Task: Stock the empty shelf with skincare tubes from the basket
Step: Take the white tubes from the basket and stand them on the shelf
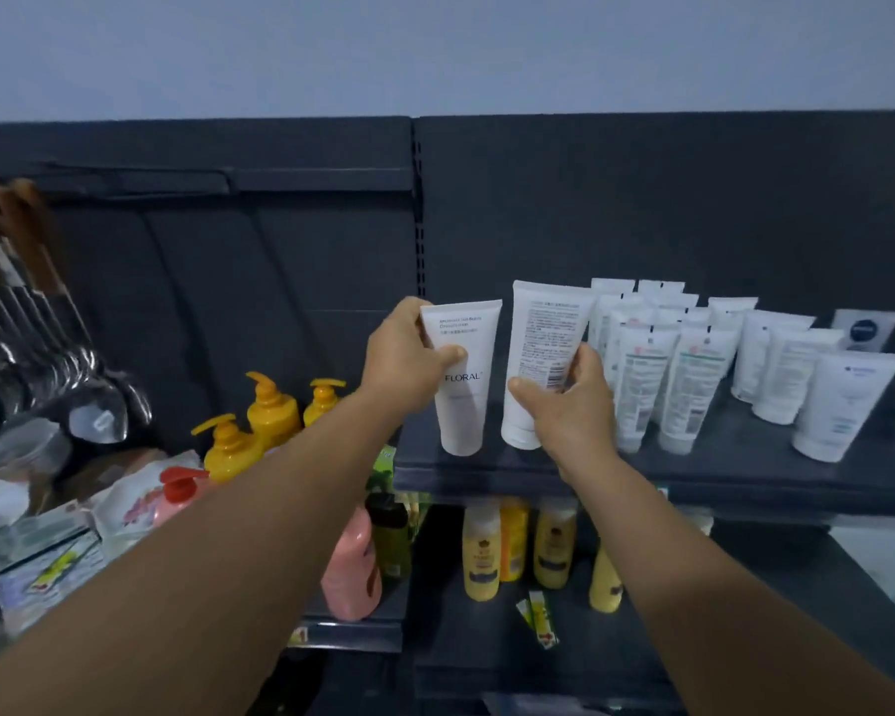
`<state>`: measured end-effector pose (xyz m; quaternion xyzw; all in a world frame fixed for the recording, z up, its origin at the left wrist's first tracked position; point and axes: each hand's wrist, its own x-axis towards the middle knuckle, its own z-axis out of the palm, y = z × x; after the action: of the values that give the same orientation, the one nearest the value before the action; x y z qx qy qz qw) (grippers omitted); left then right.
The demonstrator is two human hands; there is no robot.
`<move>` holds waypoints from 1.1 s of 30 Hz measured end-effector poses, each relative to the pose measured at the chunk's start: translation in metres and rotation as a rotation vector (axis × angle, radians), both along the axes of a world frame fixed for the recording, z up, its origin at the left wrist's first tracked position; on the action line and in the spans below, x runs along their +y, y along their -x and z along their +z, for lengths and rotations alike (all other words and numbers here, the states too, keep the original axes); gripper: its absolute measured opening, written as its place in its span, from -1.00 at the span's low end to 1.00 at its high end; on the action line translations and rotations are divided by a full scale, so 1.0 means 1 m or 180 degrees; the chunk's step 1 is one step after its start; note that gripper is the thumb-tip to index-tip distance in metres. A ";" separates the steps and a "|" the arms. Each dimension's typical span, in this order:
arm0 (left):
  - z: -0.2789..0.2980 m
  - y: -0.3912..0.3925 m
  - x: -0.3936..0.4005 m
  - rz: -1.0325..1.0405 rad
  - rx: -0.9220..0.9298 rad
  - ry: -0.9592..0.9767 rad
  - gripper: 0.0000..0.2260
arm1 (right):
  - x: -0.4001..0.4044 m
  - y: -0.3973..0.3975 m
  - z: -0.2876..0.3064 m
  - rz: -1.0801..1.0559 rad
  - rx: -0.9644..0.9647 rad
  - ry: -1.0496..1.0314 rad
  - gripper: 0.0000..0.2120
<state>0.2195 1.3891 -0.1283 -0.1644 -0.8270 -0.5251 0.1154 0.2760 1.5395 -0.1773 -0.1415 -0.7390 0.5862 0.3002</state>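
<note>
Now | left hand (401, 354) grips white FLORAL tube (461, 377) | right hand (564, 400) grips white fine-print tube (543, 354) | both cap-down on shelf (719, 470)

"FLORAL" reads on the front of the white tube (461, 377); print on other tubes is too small to read.
</note>
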 end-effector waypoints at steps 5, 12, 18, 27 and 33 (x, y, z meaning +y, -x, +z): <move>-0.010 0.076 0.031 0.0113 -0.0152 -0.0005 -0.75 | 0.032 0.072 -0.015 -0.0161 -0.0173 -0.0092 -0.53; -0.024 0.150 0.066 0.0143 -0.0261 0.0095 -0.76 | 0.062 0.147 -0.033 -0.0265 -0.0447 -0.0091 -0.53; -0.023 0.183 0.082 0.0114 -0.0242 0.0235 -0.74 | 0.074 0.192 -0.038 -0.0285 -0.0430 -0.0066 -0.54; -0.030 0.179 0.077 -0.0007 -0.0430 0.0453 -0.46 | 0.070 0.193 -0.045 -0.0351 -0.0719 -0.0145 -0.23; -0.052 0.126 0.051 -0.0012 -0.0342 0.0951 -0.24 | 0.044 0.139 -0.050 -0.0172 -0.0826 -0.0653 -0.27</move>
<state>0.0938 1.4402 -0.1808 -0.1529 -0.9006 -0.4044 0.0444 0.1368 1.5840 -0.2276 -0.2045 -0.8235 0.4762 0.2307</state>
